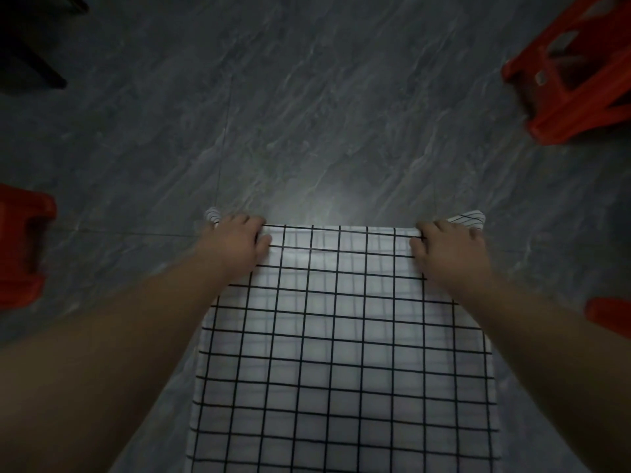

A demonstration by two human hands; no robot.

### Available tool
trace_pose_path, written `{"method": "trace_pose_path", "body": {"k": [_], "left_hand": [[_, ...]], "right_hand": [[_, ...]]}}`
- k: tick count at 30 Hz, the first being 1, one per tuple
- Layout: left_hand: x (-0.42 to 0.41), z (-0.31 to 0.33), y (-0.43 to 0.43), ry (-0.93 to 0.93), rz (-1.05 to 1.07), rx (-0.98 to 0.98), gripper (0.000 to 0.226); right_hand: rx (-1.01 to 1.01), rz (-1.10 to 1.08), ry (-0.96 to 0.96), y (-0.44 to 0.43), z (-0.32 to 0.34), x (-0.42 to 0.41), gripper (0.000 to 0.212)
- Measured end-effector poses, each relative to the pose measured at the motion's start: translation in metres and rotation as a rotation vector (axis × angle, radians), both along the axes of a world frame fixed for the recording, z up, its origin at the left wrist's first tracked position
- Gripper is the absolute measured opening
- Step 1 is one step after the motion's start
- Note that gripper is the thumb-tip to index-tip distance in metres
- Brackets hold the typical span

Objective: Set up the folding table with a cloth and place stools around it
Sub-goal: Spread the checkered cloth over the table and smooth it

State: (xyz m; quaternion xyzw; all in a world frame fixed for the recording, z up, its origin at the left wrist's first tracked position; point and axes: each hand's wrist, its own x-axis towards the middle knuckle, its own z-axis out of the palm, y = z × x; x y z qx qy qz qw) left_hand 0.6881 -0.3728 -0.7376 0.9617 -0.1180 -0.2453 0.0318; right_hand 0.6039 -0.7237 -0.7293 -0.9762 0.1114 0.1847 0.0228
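Observation:
A white cloth (pixel 341 336) with a black grid pattern hangs stretched out in front of me, held by its top edge. My left hand (pixel 235 244) grips the top left corner and my right hand (pixel 447 247) grips the top right corner. A bit of bunched fabric sticks out past each fist. Red plastic stools stand on the floor: one (pixel 573 83) at the far right, one (pixel 20 244) at the left edge, and part of a third (pixel 611 315) at the right edge. No folding table is in view.
Grey marble-patterned floor tiles (pixel 307 114) fill the view beyond the cloth. Dark legs of some furniture (pixel 30 46) show in the top left corner.

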Motion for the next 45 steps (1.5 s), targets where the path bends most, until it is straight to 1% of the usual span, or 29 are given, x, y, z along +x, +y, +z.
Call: {"method": "trace_pose_path", "body": {"k": [5,10,14,18,21,25,27,30,32,37,45], "left_hand": [[-0.005,0.016,0.002,0.013,0.039,-0.028,0.053],[-0.030,0.065,0.006,0.003,0.023,-0.002,0.051],[-0.064,0.127,0.010,-0.008,0.001,0.006,0.055],[-0.105,0.204,0.013,-0.051,0.018,-0.078,0.057],[-0.138,0.265,0.017,-0.082,0.055,-0.158,0.059],[-0.182,0.338,0.028,-0.106,0.105,-0.228,0.073],[-0.205,0.372,0.033,-0.110,0.114,-0.257,0.071],[-0.234,0.416,0.042,-0.160,0.110,-0.248,0.062],[-0.247,0.440,0.047,-0.193,0.119,-0.247,0.061],[-0.270,0.473,0.053,-0.230,0.073,-0.225,0.063],[-0.321,0.496,0.047,-0.274,0.251,-0.192,0.064]], "right_hand": [[0.045,-0.026,-0.040,0.009,0.020,-0.003,0.046],[0.078,0.008,-0.040,0.033,0.071,-0.023,0.049],[0.096,0.051,-0.013,0.065,0.132,-0.052,0.054],[0.161,0.066,-0.039,0.100,0.207,-0.091,0.055],[0.224,0.018,-0.080,0.120,0.265,-0.127,0.056],[0.271,-0.080,-0.129,0.135,0.338,-0.173,0.059],[0.286,-0.125,-0.149,0.139,0.371,-0.197,0.061],[0.309,-0.177,-0.205,0.144,0.417,-0.232,0.062],[0.309,-0.184,-0.235,0.145,0.441,-0.252,0.062],[0.251,-0.092,-0.258,0.136,0.477,-0.280,0.063],[0.291,0.039,-0.264,0.114,0.492,-0.293,0.064]]}}
